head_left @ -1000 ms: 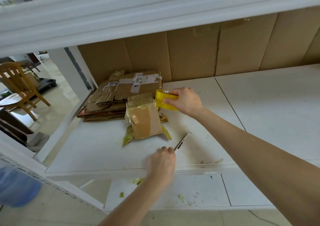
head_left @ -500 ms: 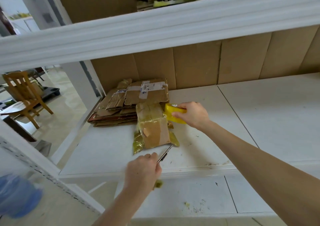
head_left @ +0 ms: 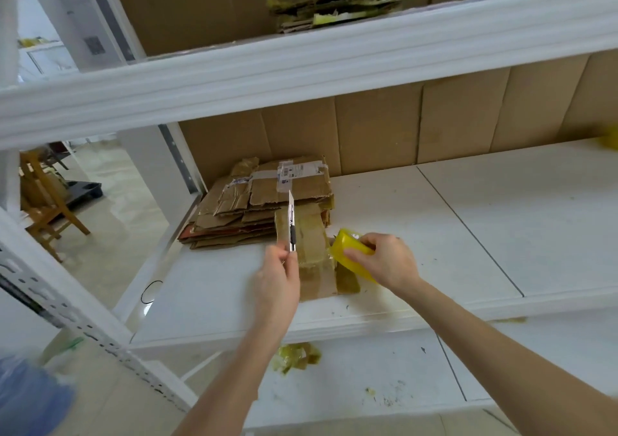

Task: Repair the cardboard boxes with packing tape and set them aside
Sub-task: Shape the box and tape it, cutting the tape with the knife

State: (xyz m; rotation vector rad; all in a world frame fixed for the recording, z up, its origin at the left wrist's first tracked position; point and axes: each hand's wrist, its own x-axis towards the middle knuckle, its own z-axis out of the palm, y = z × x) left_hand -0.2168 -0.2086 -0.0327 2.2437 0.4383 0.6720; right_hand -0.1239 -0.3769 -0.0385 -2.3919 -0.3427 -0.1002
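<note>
The flat cardboard box [head_left: 316, 258] with shiny tape on it lies on the white middle shelf [head_left: 468, 235], right between the two hands. The left hand [head_left: 277, 281] is at its left edge, fingers curled tight round a cutter knife [head_left: 292, 225] whose blade points up over the box. The right hand [head_left: 388, 261] is at the box's right edge and grips a yellow tape roll [head_left: 349, 251]. Behind the box sits a pile of flat boxes [head_left: 254, 208]. The top shelf [head_left: 334, 61] holds torn cardboard [head_left: 334, 4]. The bottom shelf [head_left: 368, 378] holds a crumpled lump of tape scraps [head_left: 296, 357].
</note>
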